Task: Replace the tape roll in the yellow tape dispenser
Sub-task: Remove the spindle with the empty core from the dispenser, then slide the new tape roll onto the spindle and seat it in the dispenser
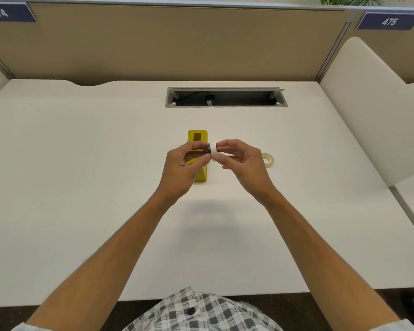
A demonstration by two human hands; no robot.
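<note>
Left hand: the left hand (182,165) is curled, thumb and fingertips pinched on a small dark spindle piece (208,148) at the left face of the ring.
Right hand: the right hand (241,161) is also closed in a pinch, holding the narrow white ring (213,148) from its right side; spare fingers hang loose.
White ring: held in the air between both hands, above the table; whether it is a spent core or a fresh roll I cannot tell.
Dispenser: the yellow plastic tape dispenser (198,137) lies flat on the white desk (81,163), partly behind the left hand, its dark rectangular well showing at the far end.
Other roll: a cream-coloured tape roll (268,160) lies flat on the desk just right of the right hand.
Step in hand: probably parting or joining spindle and ring.
How to do it well: keep both parts square on one axis, push or pull straight with a slight twist, and grip the ring by its edges so it is not squeezed out of round.
</note>
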